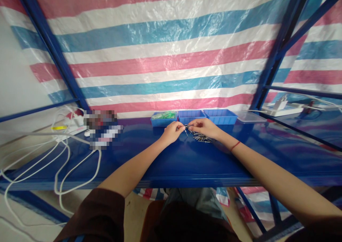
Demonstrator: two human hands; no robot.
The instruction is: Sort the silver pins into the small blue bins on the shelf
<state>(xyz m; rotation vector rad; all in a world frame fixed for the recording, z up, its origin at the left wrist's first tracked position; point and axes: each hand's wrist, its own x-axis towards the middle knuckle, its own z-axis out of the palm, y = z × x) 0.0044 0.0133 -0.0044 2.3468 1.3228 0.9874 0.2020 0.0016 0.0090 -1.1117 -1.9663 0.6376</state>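
Observation:
My left hand [173, 132] is closed in a pinch, its fingertips on thin metal pins too small to make out clearly. Facing it, my right hand [203, 127] also pinches small metal pins, and the two sets of fingertips nearly meet. One slim silver pin [186, 132] slants down just below the fingertips. Under and beside my right hand lies a loose pile of silver and dark metal pins [202, 138], partly hidden by that hand. Behind my hands stand a blue bin with green plastic packaging [167, 115], a middle blue bin [191, 113] and a right blue bin [220, 120].
The blue table [171, 163] has its front edge near my lap. A clear plastic lid [251, 116] lies right of the bins. White cables [57, 163] loop over the left side. A power strip [284, 108] sits at the right, and blue metal posts [269, 67] frame a striped sheet.

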